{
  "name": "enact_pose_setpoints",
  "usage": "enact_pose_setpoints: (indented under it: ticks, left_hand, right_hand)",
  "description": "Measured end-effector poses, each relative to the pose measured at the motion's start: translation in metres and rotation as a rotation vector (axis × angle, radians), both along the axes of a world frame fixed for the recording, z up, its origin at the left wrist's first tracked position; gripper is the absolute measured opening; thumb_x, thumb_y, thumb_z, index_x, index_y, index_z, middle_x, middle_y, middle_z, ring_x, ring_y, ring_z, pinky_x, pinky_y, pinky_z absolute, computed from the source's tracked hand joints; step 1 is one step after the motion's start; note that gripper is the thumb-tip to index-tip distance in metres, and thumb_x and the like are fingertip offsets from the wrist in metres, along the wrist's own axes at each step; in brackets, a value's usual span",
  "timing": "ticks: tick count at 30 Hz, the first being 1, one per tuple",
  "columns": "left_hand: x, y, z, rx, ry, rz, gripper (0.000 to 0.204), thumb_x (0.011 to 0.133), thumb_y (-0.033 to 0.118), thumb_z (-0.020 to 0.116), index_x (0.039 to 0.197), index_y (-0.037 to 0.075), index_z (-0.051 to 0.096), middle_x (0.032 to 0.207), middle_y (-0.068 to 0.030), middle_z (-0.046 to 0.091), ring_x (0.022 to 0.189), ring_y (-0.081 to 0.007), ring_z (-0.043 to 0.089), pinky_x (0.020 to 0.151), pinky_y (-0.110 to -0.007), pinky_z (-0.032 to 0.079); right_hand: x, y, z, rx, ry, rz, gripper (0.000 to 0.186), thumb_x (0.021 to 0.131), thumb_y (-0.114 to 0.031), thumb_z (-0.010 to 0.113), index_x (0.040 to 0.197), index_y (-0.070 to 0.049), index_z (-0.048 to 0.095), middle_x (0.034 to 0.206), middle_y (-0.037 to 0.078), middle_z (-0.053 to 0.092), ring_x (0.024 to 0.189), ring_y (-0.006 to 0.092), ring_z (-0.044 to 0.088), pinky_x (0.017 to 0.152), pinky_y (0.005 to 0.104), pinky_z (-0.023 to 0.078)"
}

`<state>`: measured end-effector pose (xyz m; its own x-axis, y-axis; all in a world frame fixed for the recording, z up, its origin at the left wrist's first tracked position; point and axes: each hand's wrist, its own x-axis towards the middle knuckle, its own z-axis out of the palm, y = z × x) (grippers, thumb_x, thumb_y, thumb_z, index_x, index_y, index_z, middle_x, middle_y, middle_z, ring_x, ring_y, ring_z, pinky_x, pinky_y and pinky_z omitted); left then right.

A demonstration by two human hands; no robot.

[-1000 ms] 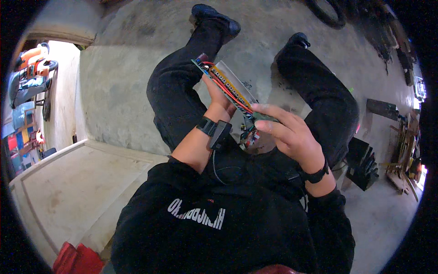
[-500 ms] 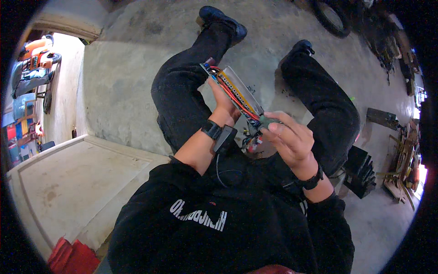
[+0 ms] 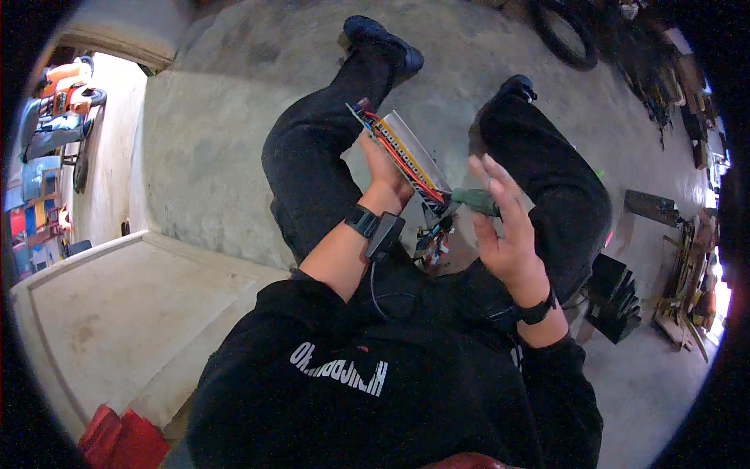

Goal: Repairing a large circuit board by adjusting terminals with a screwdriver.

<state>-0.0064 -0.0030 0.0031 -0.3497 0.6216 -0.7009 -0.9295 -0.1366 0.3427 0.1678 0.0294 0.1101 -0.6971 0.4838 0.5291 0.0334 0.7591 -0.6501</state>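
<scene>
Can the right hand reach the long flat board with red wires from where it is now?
Probably yes: the right hand is open beside the board's near end, with nothing between them; the left hand holds it up.

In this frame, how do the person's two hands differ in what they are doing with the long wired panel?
The left hand is wrapped around the long wired panel, gripping it from below; the right hand is open, fingers spread, near the panel's lower end by a green part. Both wrists wear a dark band.

Tyre (image 3: 564, 37) on concrete floor (image 3: 211, 133); red crate (image 3: 121, 438) lower left.
</scene>
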Motion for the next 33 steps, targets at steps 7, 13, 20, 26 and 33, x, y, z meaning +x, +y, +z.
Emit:
enact_pose_setpoints:
  ticks: [7,13,20,26,33]
  left_hand:
    - [0.0,-0.001,-0.01,-0.007,0.031,-0.017,0.079,0.083,0.079,0.028,0.117,0.014,0.057,0.108,-0.0121,0.057,0.097,-0.0305,0.055,0.085,-0.05,0.046]
    - [0.0,0.0,-0.014,-0.03,0.006,-0.041,0.081,0.082,0.081,0.027,0.119,0.015,0.057,0.113,-0.013,0.057,0.102,-0.0311,0.054,0.089,-0.05,0.044]
    - [-0.004,-0.002,-0.021,0.045,0.045,-0.067,0.077,0.084,0.079,0.027,0.106,0.013,0.059,0.097,-0.0111,0.06,0.087,-0.0287,0.059,0.077,-0.047,0.05]
    - [0.0,-0.001,-0.012,-0.015,0.069,-0.017,0.075,0.087,0.076,0.027,0.114,0.013,0.057,0.099,-0.0121,0.059,0.088,-0.0301,0.059,0.077,-0.049,0.05]
    - [0.0,-0.001,-0.003,-0.072,0.059,-0.016,0.08,0.084,0.079,0.027,0.118,0.013,0.057,0.104,-0.0132,0.059,0.09,-0.0321,0.058,0.081,-0.05,0.049]
  right_hand:
    - [0.013,0.004,0.008,-0.068,-0.178,0.274,0.062,0.069,0.008,0.065,0.124,-0.02,0.057,0.131,0.013,0.056,0.112,0.0362,0.06,0.086,0.0393,0.053]
    - [0.012,0.003,0.018,-0.059,-0.223,0.221,0.054,0.071,0.004,0.064,0.12,-0.019,0.06,0.129,0.01,0.058,0.101,0.0326,0.065,0.077,0.0366,0.055]
    - [0.011,0.006,0.027,-0.044,-0.28,0.261,0.046,0.075,-0.006,0.068,0.119,-0.019,0.062,0.122,0.009,0.063,0.093,0.0305,0.067,0.073,0.0358,0.055]
    - [0.011,0.0,0.009,0.026,-0.132,0.136,0.036,0.076,-0.009,0.073,0.11,-0.015,0.066,0.112,0.009,0.066,0.081,0.0238,0.068,0.064,0.0316,0.055]
    - [0.002,-0.015,0.006,0.169,-0.078,-0.028,0.038,0.069,-0.011,0.081,0.104,-0.01,0.065,0.102,0.011,0.067,0.076,0.0226,0.068,0.06,0.0289,0.055]
